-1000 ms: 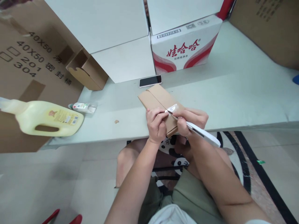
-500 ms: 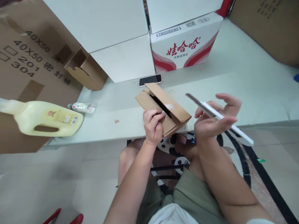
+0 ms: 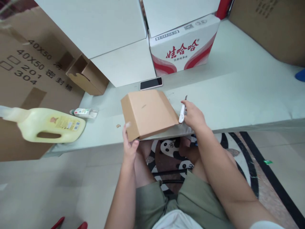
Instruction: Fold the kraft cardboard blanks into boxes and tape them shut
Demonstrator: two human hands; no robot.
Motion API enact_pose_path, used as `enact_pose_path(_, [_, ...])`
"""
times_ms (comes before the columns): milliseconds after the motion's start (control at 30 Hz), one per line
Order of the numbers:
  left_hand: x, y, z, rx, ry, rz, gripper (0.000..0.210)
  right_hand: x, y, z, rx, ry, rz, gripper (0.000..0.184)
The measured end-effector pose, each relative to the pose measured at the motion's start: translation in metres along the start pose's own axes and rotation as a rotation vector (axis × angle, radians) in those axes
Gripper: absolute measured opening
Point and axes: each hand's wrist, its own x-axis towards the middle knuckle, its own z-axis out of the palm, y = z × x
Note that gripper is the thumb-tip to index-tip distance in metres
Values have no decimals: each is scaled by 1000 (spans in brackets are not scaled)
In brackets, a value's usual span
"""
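Note:
A small brown cardboard box [image 3: 152,109] rests on the table near its front edge, with a broad plain face turned up. My left hand [image 3: 130,144] grips its near left corner, thumb on the front side and fingers on the left side. A white utility knife [image 3: 182,114] is in my right hand [image 3: 193,115], beside the box's right corner, its blade out and pointing away from me. The knife's lower end is close to that corner; whether they touch I cannot tell. The underside of the box is hidden.
Behind the box lies a phone [image 3: 151,83], in front of white cartons [image 3: 181,54]. To the left are an open cardboard box [image 3: 89,76], a small clear packet [image 3: 84,113] and a yellow jug [image 3: 52,125] on its side. A large carton [image 3: 269,31] stands back right.
The box has turned over, from its slotted flap side to a plain face. My left hand has shifted left to its corner. My right hand has closed round the knife and lowered beside the box.

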Motion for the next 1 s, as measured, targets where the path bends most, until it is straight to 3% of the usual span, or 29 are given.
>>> enact_pose_path(200, [-8, -13, 1, -121, 20, -275, 81, 2, 5, -2, -45, -88, 6, 85])
enact_pose_path(300, [-3, -13, 0, -173, 90, -297, 73, -2, 0, -4, -140, -113, 94, 79])
enact_pose_path(367, [1, -10, -1, -246, 134, -277, 70, -6, -5, -6, -166, -157, 44, 70])
enact_pose_path(433, [5, -6, -3, -331, 143, -283, 69, -10, -11, -6, -88, -248, -116, 69])
enact_pose_path(567, [8, 4, -8, -467, 34, -402, 68, -16, -22, -2, 283, -394, -392, 71])
enact_pose_path(700, [8, 12, -14, -639, 2, -511, 64, -18, -30, 4, 634, -408, -449, 71])
enact_pose_path(900, [6, 9, -18, -674, 84, -521, 64, -18, -32, 7, 639, -388, -485, 34])
enact_pose_path(1000, [8, 8, -15, -621, 170, -476, 68, -16, -30, 9, 652, -355, -481, 26])
